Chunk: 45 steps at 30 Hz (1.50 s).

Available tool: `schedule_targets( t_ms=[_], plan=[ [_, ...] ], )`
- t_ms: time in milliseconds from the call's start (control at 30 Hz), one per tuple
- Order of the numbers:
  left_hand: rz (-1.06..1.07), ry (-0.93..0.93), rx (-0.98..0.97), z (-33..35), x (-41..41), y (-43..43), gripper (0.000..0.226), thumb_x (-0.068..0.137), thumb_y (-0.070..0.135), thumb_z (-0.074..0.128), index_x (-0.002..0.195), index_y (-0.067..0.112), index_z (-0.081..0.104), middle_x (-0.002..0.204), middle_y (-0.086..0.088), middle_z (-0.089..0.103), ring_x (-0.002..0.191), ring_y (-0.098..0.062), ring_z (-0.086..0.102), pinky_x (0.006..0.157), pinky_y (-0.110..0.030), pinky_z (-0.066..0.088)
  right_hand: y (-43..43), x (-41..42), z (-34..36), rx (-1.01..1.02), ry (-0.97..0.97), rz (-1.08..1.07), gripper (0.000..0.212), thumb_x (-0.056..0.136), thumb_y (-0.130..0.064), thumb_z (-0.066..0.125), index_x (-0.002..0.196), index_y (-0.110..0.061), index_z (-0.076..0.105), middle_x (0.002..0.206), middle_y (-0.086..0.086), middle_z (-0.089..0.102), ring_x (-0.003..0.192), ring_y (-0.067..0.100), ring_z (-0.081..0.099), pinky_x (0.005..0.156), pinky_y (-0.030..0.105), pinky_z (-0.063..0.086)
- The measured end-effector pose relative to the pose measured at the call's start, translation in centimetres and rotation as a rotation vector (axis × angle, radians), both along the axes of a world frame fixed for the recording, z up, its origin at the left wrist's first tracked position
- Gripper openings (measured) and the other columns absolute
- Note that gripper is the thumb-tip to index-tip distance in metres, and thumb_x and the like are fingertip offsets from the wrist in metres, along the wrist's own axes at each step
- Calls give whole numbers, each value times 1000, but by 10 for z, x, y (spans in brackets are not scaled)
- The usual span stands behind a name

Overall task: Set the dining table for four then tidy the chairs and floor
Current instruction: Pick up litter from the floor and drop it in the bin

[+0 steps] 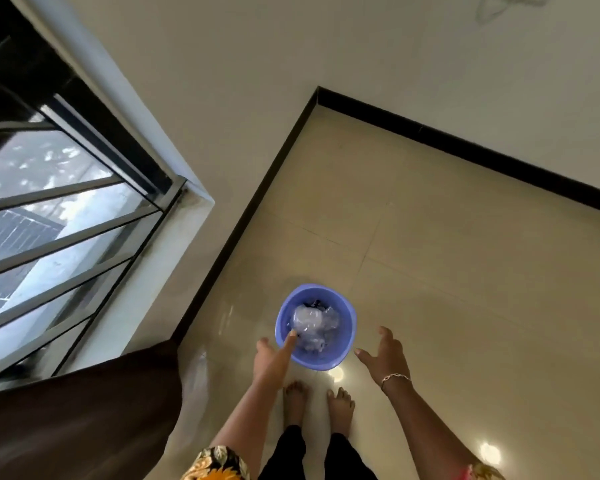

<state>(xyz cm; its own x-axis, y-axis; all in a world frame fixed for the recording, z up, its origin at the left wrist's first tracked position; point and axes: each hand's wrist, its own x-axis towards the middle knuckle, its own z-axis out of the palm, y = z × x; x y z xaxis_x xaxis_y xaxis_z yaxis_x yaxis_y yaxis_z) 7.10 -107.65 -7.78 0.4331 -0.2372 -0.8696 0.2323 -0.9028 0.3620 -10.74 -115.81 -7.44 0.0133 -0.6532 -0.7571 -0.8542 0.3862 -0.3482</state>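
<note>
A small blue plastic bin [343, 341] stands on the glossy beige tiled floor [447, 271] just in front of my bare feet. Crumpled clear plastic [310, 323] lies inside it. My left hand [274, 358] hangs over the bin's near left rim with its index finger stretched out above the plastic and nothing held. To the right of the bin my right hand [387, 356], with a bracelet at the wrist, is spread with relaxed fingers and is empty.
The bin sits near a room corner edged by a black skirting board [465, 147]. A barred window [59, 216] fills the left wall, and a brown curtain [84, 417] hangs at lower left. Open tiled floor stretches to the right.
</note>
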Motion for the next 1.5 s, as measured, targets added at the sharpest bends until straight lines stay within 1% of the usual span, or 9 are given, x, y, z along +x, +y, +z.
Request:
schedule_targets(
  t_ms=[100,200,267,367,567,767,1000,1233,1500],
  plan=[
    [-161,-121,43,19,3,5,74,85,50,58,139,7,31,133,-18,48,119,-34,51,96,-45,47,-1,-9,22,-10,2,-22,68,85,-27,64,141,-10,28,132,20,41,122,34,44,99,35,38],
    [-469,-210,73,53,-5,3,60,91,43,53,135,7,36,137,-15,44,123,-31,47,97,-34,40,0,-22,54,-35,-9,-26,63,86,-26,63,139,-12,32,131,19,42,120,33,47,99,34,39],
    [-665,-217,54,71,-17,-7,53,93,40,51,133,7,38,136,-13,47,124,-29,47,94,-32,39,2,-37,77,-72,-9,-22,60,86,-27,63,137,-13,34,130,17,43,118,32,49,99,33,39],
    [-901,-196,-10,90,-49,-33,50,94,39,49,131,7,41,131,-14,52,120,-29,51,94,-33,41,4,-71,106,-122,16,-11,56,87,-31,60,135,-15,36,130,14,43,117,32,49,97,31,39],
    [-1435,-307,-143,121,-152,-103,51,95,38,48,131,2,40,134,-16,51,125,-29,46,98,-31,36,10,-176,136,-155,118,-133,49,90,-34,55,133,-17,38,132,10,42,122,30,46,98,32,39],
    [-1664,-370,-242,143,-314,-169,52,93,44,48,129,6,40,132,-14,50,122,-28,48,97,-32,40,3,-330,146,-166,165,-305,50,90,-35,55,134,-17,39,133,10,42,125,29,42,100,32,38],
    [-1956,-281,-440,170,-546,-202,51,94,41,48,131,7,40,132,-12,50,122,-27,48,95,-31,39,12,-529,173,-203,244,-549,48,91,-34,54,133,-16,40,132,11,43,123,29,43,100,33,38],
    [-2168,-208,-566,182,-732,-223,51,94,40,51,132,8,40,127,-14,53,118,-27,50,91,-29,40,35,-667,169,-158,268,-803,48,90,-35,55,131,-16,42,131,10,44,121,28,46,100,31,39],
    [-2416,-200,-677,172,-963,-298,51,93,39,51,131,6,40,127,-14,52,117,-27,51,89,-31,40,-14,-864,164,-163,279,-1063,46,90,-34,56,129,-14,44,130,12,45,118,28,49,98,30,39]
  ],
)
